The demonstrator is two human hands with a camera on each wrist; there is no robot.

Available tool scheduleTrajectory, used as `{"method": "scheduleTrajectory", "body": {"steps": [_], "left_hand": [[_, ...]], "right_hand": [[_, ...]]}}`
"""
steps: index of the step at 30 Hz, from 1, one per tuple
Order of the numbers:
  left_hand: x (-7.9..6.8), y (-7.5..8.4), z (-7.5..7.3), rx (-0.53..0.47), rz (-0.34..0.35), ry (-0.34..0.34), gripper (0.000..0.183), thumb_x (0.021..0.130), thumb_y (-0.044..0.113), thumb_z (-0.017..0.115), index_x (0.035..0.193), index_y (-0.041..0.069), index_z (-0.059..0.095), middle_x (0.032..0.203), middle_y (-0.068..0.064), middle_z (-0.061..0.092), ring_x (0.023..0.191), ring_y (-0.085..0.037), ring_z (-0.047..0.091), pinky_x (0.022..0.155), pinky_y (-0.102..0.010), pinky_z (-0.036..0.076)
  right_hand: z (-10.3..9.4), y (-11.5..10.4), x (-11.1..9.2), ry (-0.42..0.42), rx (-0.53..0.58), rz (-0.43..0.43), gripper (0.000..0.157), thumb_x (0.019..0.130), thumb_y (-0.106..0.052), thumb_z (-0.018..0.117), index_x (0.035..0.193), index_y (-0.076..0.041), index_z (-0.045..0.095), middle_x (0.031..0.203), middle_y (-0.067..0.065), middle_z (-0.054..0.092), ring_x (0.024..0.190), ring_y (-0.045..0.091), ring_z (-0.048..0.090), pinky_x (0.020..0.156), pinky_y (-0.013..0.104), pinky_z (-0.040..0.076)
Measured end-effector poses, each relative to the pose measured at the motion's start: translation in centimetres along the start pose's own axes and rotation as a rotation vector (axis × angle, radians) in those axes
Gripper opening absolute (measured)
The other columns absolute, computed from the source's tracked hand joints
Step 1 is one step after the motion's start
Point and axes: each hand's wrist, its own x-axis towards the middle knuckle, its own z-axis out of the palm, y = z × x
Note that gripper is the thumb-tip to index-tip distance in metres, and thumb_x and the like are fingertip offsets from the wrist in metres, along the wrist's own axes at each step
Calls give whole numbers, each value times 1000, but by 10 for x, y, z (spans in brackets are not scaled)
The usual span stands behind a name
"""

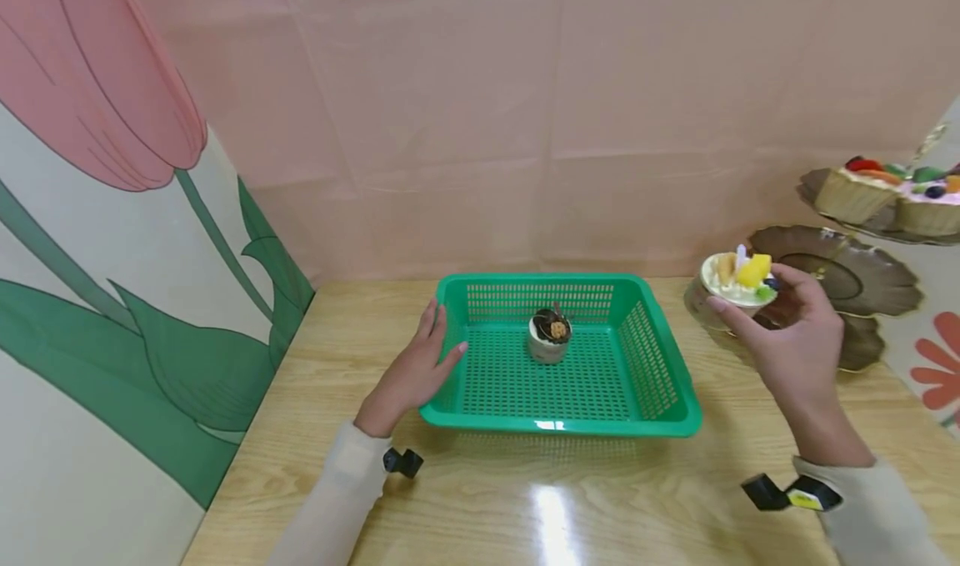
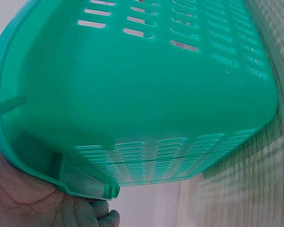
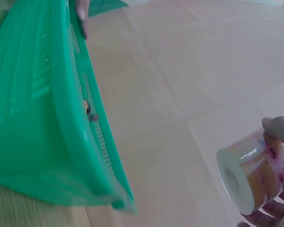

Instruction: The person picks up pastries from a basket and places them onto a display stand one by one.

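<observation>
My right hand (image 1: 802, 333) grips a small clear dessert cup (image 1: 731, 287) topped with cream and yellow fruit, held up to the right of the basket. In the right wrist view that dessert cup (image 3: 255, 175) shows its pale round base and layered side, with fingers and thumb around it. A green plastic basket (image 1: 558, 428) with slotted walls stands on the table. Inside it sits a dessert cup (image 1: 549, 337) with a dark chocolate topping. My left hand (image 1: 416, 370) lies with extended fingers on the basket's left rim; its palm (image 2: 23, 189) touches that rim in the left wrist view.
At the right stands a tiered brown stand (image 1: 832, 270) with scalloped plates. Its upper plate bears fruit-topped tarts (image 1: 855, 195). A pink cloth (image 1: 450, 132) hangs behind the wooden table (image 1: 337, 333), and a tulip-printed panel (image 1: 150, 299) borders the left.
</observation>
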Motion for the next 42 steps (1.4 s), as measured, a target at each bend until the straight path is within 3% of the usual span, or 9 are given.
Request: {"method": "scheduleTrajectory", "body": {"steps": [7, 13, 20, 26, 42], "left_hand": [[0, 0, 0, -9, 2, 1, 79, 109, 49, 39, 162, 4, 3, 168, -3, -18, 152, -33, 18, 111, -52, 40], [1, -1, 0, 4, -4, -2, 80, 108, 54, 35, 162, 5, 0, 167, -1, -20, 152, -32, 18, 112, -51, 39], [2, -2, 1, 10, 7, 1, 81, 108, 54, 36, 162, 4, 1, 167, -3, -21, 151, -34, 21, 112, -51, 39], [1, -2, 0, 7, 7, -2, 81, 108, 52, 37, 162, 4, 1, 167, -3, -20, 153, -32, 16, 114, -51, 37], [0, -2, 1, 7, 17, 3, 79, 109, 51, 37, 162, 4, 3, 167, -3, -19, 152, -34, 20, 112, -51, 40]], "right_hand": [[-13, 12, 11, 68, 37, 93, 61, 77, -5, 88, 132, -16, 64, 108, -14, 63, 84, 0, 60, 70, 5, 46], [-24, 20, 20, 121, 44, 96, 63, 77, -6, 88, 134, -13, 62, 110, -14, 62, 85, -3, 61, 73, 4, 47], [-39, 28, 35, 131, 50, 87, 61, 79, -7, 87, 134, -14, 63, 111, -11, 62, 83, -5, 62, 71, 3, 47], [-48, 36, 43, 148, -27, 164, 65, 80, -17, 87, 139, -17, 60, 107, -18, 57, 83, -9, 58, 69, 1, 44], [-53, 51, 62, 132, -65, 275, 64, 80, -26, 88, 139, -21, 63, 99, -25, 58, 83, -11, 55, 66, 1, 41]]}}
